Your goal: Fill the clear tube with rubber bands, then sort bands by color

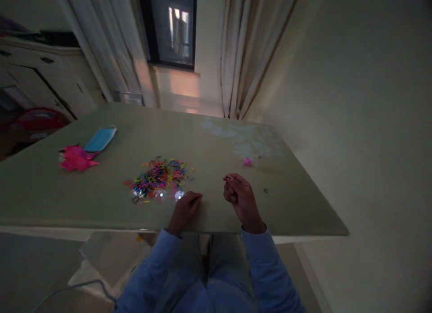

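Observation:
My right hand [240,197] is raised a little above the table with thumb and fingers pinched together. A small dark band [228,177] shows at its fingertips, too small to make out fully. My left hand [185,208] rests by the table's near edge, its fingers closed and pointing right; whatever they may hold is hidden. Beyond it on the left lies a loose pile of small, many-coloured bands [160,177]. To the right of my right hand, one dark loop [266,190] lies alone, and a small bright pink object [247,161] sits farther back.
A pale green table [135,124] spans the view. On its left lie a blue face mask [101,139] and a crumpled pink item [77,159]. A wall [364,124] borders the right side; curtains [249,47] and a window [172,27] stand behind.

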`<state>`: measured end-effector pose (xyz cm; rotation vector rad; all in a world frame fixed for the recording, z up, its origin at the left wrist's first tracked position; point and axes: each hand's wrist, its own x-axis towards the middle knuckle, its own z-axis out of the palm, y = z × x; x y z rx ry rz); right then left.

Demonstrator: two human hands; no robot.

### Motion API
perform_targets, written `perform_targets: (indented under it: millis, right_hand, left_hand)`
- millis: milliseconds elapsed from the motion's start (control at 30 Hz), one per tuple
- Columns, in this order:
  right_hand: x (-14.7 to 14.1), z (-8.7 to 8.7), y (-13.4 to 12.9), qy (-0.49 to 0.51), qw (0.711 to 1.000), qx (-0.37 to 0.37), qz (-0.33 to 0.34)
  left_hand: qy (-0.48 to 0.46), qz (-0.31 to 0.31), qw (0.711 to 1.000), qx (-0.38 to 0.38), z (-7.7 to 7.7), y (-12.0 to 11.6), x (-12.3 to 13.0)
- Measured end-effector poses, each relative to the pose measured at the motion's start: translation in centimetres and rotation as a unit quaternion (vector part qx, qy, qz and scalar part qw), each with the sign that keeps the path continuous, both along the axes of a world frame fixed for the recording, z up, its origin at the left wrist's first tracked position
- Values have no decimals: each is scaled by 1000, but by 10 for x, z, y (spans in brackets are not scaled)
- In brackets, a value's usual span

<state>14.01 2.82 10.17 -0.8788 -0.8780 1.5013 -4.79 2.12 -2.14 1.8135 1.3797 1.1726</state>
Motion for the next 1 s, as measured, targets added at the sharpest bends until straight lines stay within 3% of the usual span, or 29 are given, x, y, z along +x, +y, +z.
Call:
perform_targets:
  millis: [367, 467, 533, 600, 667, 767, 1000]
  right_hand:
    - [83, -21, -25, -4, 993, -15, -114]
    - [103, -34, -28, -53, 989, -17, -137]
    - [121, -47, -26, -137, 975, -12, -172]
    - [142, -62, -21, -272, 933, 1, -237]
    - [163, -76, -15, -415, 860, 9, -299]
    - [184, -92, -9, -547, 780, 0, -303]
    - [184, -98, -1, -653, 717, -6, -244]
  left_hand:
    - [31, 27, 999, -29, 8, 1, -5]
    - [39, 42, 998, -30, 11, 1, -4]
    - [41, 48, 998, -32, 13, 1, -4]
    - [45, 49, 997, -34, 14, 0, -3]
    - [52, 49, 997, -35, 14, 0, -4]
    - [61, 51, 996, -33, 13, 1, -5]
    - [65, 48, 996, -27, 9, 2, -6]
